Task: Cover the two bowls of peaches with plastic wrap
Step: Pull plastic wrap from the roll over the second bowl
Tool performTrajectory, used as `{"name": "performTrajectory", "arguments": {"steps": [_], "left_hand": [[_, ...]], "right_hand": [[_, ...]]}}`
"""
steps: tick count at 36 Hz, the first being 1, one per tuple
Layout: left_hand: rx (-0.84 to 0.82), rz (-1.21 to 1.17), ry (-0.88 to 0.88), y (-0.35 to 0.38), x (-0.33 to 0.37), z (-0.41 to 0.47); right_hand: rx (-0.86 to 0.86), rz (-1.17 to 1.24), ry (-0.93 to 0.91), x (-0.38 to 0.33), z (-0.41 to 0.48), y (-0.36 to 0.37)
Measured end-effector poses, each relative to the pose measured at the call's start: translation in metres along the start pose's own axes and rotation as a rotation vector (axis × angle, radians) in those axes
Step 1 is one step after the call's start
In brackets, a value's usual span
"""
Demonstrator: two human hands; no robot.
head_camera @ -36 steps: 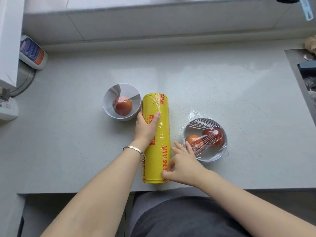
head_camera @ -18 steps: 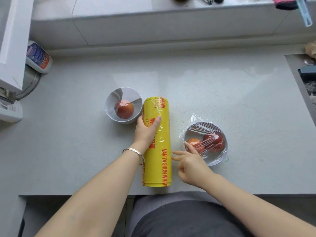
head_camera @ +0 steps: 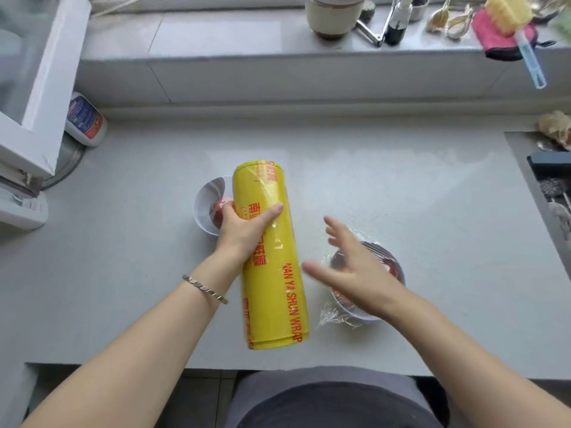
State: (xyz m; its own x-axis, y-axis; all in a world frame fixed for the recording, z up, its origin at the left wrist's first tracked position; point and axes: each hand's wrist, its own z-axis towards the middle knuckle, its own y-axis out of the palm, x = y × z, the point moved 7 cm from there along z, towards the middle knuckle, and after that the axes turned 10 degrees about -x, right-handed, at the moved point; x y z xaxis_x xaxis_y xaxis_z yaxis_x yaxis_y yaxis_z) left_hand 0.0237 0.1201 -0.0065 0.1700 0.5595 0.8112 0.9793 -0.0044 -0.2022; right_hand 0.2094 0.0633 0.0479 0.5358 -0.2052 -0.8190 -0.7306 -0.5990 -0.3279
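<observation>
The yellow roll of plastic wrap (head_camera: 272, 257) lies lengthwise at the tabletop's (head_camera: 401, 196) centre, far end slightly raised or blurred, can't tell which. The left hand (head_camera: 247, 230) grips it w/ thumb over the top, a bracelet (head_camera: 205, 288) on the wrist. Just left of the roll, partly behind it & the hand, sits the uncovered white bowl (head_camera: 205, 202) w/ a peach (head_camera: 217, 211) inside. To the right, the second bowl (head_camera: 370, 279) is already covered in wrap. The right hand (head_camera: 349, 267) hovers over it, fingers spread, holding nothing, motion-blurred. A white bottle (head_camera: 86, 118) lies far left, near the wall.
</observation>
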Motion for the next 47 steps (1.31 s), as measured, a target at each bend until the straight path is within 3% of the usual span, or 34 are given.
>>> {"name": "performTrajectory", "arguments": {"steps": [3, 8, 15, 22, 26, 30, 34, 37, 43, 47], "left_hand": [[0.046, -0.158, -0.07, -0.008, 0.013, -0.006], [-0.054, -0.257, -0.056, -0.006, 0.027, -0.018], [-0.104, -0.124, 0.139, 0.019, 0.036, -0.043], [-0.103, -0.079, 0.329, 0.032, 0.048, -0.066], [-0.103, -0.05, 0.309, 0.027, 0.044, -0.066], [-0.11, -0.022, 0.276, 0.019, 0.027, -0.07], [-0.011, 0.066, 0.284, 0.001, 0.035, -0.08], [0.095, 0.129, 0.367, -0.022, 0.057, -0.084], [0.515, 0.039, 0.531, -0.095, 0.107, -0.063], [0.702, -0.026, 0.533, -0.132, 0.134, -0.029]], "right_hand": [[-0.149, -0.054, -0.003, -0.018, 0.009, 0.031], [-0.014, 0.055, -0.021, -0.028, 0.024, 0.034], [0.171, 0.515, 0.03, -0.017, 0.051, 0.013], [0.244, 0.553, -0.044, -0.037, 0.065, -0.017], [0.182, 0.632, -0.024, -0.041, 0.065, -0.016], [0.067, 0.543, 0.007, -0.034, 0.063, -0.006], [-0.047, 0.55, -0.051, -0.03, 0.064, 0.007], [-0.034, 0.556, -0.023, -0.028, 0.068, 0.003], [0.052, 0.35, 0.155, 0.003, 0.071, -0.003], [0.006, 0.286, 0.188, 0.011, 0.072, 0.003]]}}
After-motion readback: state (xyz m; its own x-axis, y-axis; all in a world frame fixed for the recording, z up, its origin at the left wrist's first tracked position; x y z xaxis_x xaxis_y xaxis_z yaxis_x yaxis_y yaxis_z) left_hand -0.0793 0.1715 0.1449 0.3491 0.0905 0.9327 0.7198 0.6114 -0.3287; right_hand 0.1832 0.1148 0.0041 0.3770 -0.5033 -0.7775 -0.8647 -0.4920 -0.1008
